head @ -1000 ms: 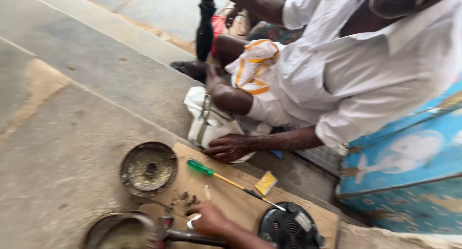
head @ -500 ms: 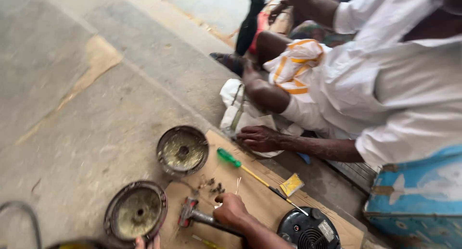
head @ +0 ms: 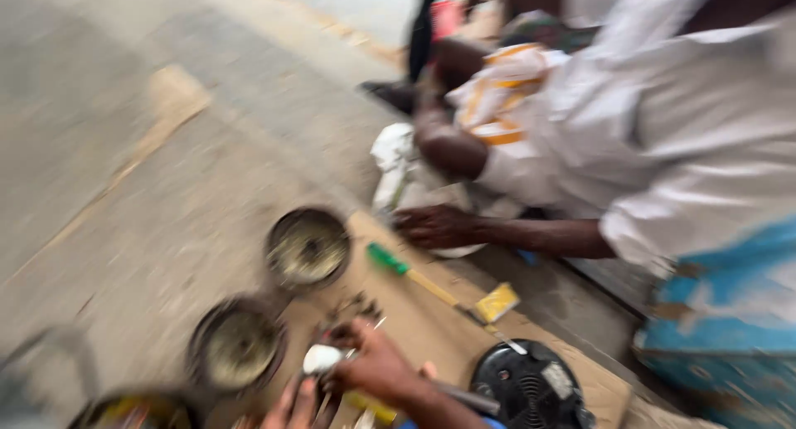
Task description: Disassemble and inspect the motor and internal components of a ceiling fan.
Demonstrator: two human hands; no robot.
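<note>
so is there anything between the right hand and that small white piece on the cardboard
No, nothing visible. The right hand already has its fingers at the small white piece on the cardboard sheet, and the left hand's fingertips show just below it. Motion blur hides whether the grip is closed.

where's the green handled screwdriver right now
In the head view the green-handled screwdriver lies on the brown board, right of the upper round metal bowl, just below the other person's resting hand.
</note>
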